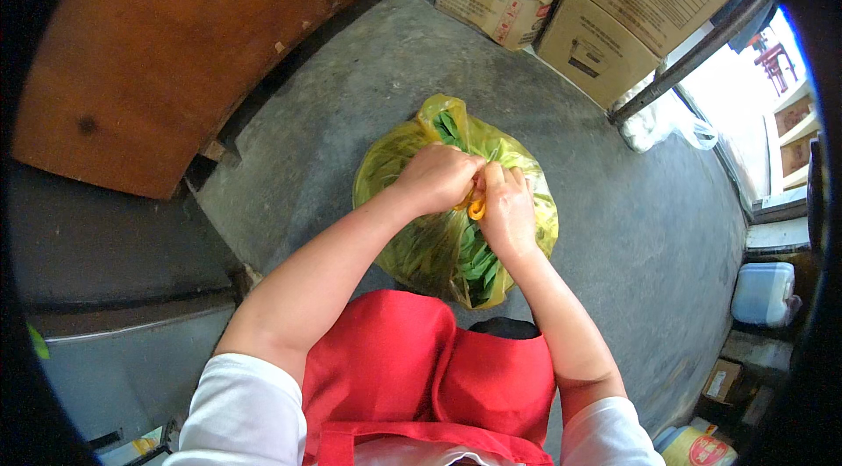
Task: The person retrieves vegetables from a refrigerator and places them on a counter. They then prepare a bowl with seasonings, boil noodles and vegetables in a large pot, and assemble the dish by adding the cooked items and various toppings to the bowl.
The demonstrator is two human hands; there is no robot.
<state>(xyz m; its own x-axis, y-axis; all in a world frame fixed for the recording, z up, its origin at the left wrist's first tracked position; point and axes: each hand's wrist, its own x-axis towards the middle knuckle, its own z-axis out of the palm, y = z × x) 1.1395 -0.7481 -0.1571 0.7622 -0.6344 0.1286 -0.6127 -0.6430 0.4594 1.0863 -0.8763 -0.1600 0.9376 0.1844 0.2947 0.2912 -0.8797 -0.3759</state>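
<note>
A large yellow translucent plastic bag (421, 249) full of green leafy vegetables (479, 262) rests on the concrete floor in front of my knees. Both hands meet over the top of the bag. My left hand (442, 178) is closed on the gathered plastic, thumb side against the other hand. My right hand (510, 206) grips the bag's twisted plastic from the right, its fingers bent. An orange-yellow loop (476, 208) shows between the hands; whether it is a tie or part of the bag I cannot tell. Leaves show through gaps above and below the hands.
Stacked cardboard boxes (595, 51) stand at the back right beside a metal pole (691, 54). A brown wooden panel (164, 58) lies at upper left, above a grey metal cabinet (138, 367). White plastic bags (648, 124) and a blue-white jug (762, 295) are on the right.
</note>
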